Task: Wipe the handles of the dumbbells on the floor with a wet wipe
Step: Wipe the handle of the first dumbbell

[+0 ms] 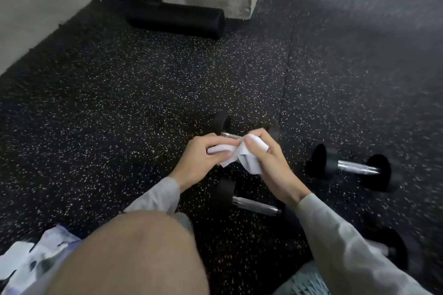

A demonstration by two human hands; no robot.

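A bare knee [134,254] fills the foreground above the speckled rubber floor [119,108]. Three dumbbells lie there: one to the right [352,167], one below the hands [254,203], one behind them [224,127]. The left hand [203,153] and right hand [268,158] both pinch a crumpled white wet wipe [242,153] above the dumbbells.

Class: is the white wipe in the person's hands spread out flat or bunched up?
Bunched up. The wipe is crumpled in folds, pinched between the left hand and right hand.
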